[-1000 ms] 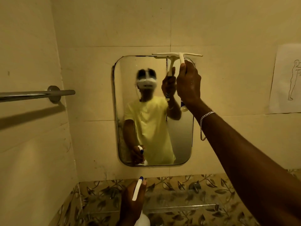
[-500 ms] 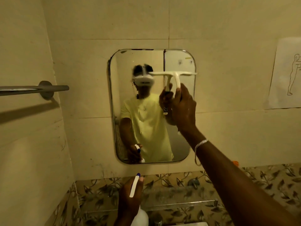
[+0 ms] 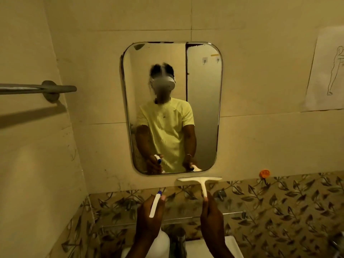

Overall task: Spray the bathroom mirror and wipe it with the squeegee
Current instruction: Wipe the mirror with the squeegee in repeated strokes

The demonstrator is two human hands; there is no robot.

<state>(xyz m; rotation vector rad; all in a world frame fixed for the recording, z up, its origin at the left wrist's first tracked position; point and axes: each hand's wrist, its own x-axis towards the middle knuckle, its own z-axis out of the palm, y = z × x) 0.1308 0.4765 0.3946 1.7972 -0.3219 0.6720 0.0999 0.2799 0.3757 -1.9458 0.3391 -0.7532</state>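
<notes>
The rounded rectangular mirror (image 3: 202, 101) hangs on the beige tiled wall, with faint streaks near its middle. My right hand (image 3: 212, 218) grips the handle of the white squeegee (image 3: 202, 181), whose blade lies level against the wall just under the mirror's bottom right edge. My left hand (image 3: 149, 220) holds the white spray bottle (image 3: 155, 205) upright by its neck, blue-tipped nozzle pointing up, below the mirror's lower left part. The bottle's body is mostly hidden behind my hand.
A metal towel bar (image 3: 37, 88) juts from the left wall. A paper sheet with a figure drawing (image 3: 329, 71) is taped at the right. An orange hook (image 3: 265, 173) sits on the leaf-patterned tiles. A tap (image 3: 177, 241) and white basin (image 3: 232, 246) lie below.
My right hand has drawn the squeegee down the right side of the mirror, from its top edge to just below its bottom edge. The left hand stayed low with the bottle.
</notes>
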